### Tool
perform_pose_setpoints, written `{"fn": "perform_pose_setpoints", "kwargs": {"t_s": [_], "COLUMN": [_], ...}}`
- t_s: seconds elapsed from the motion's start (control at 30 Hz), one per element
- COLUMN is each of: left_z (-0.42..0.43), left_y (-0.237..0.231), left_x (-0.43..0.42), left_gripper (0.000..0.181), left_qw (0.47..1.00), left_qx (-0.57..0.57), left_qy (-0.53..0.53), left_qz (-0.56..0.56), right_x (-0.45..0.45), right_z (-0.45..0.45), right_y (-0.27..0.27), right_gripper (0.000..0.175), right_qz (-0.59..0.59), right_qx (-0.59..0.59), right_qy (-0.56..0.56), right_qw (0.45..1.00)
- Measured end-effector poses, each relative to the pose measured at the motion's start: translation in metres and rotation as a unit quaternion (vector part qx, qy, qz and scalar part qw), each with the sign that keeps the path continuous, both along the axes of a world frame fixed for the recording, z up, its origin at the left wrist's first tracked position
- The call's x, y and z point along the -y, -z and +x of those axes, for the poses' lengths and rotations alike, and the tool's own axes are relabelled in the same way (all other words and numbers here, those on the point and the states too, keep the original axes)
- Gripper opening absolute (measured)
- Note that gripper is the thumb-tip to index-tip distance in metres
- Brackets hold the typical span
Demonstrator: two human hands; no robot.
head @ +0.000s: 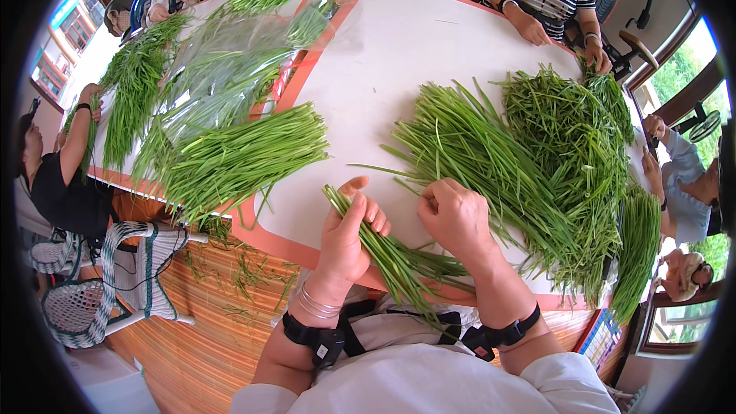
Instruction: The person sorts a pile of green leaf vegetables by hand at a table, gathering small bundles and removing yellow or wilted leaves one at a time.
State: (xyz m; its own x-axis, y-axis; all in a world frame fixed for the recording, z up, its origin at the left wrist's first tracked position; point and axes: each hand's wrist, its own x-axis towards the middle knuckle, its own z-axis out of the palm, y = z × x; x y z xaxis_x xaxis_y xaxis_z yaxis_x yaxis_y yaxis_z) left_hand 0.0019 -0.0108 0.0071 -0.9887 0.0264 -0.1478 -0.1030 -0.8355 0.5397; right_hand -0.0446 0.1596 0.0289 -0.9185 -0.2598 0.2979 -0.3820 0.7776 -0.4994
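Note:
My left hand (348, 230) is closed around a small bundle of garlic chives (376, 247), pale cut ends up and leaves trailing toward my lap. Nearby on the right, my right hand (454, 213) is curled into a loose fist at the near end of a pile of long chives (471, 149). Whether its fingers pinch a blade is hidden. A single blade (374, 168) sticks out leftward close to that fist. To the left, a neat stack of chives (247, 155) lies with its pale ends facing the middle of the white table (368, 80).
A heap of tangled chives (569, 149) covers the table's right side, with another bunch (638, 253) beyond it. Clear plastic bags (224, 75) hold chives on the left. Other people work around the tables. A woven chair (132, 276) stands at left; leaf scraps (247, 273) litter the floor.

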Motion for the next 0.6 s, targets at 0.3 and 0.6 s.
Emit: {"fn": "perform_pose_setpoints", "kwargs": {"t_s": [0.3, 0.6], "left_z": [0.001, 0.001], "left_y": [0.003, 0.006], "left_x": [0.001, 0.0], "left_gripper": [0.014, 0.017], "left_qw": [0.998, 0.999], "left_qx": [0.027, -0.016], "left_qy": [0.009, -0.024], "left_qz": [-0.057, 0.028], "right_x": [0.006, 0.02], "right_z": [0.011, 0.025], "right_y": [-0.024, -0.021], "right_gripper": [0.017, 0.059], "right_qz": [-0.133, -0.004], "right_qx": [0.17, 0.061], "right_qy": [-0.136, -0.203], "right_qw": [0.967, 0.977]}}
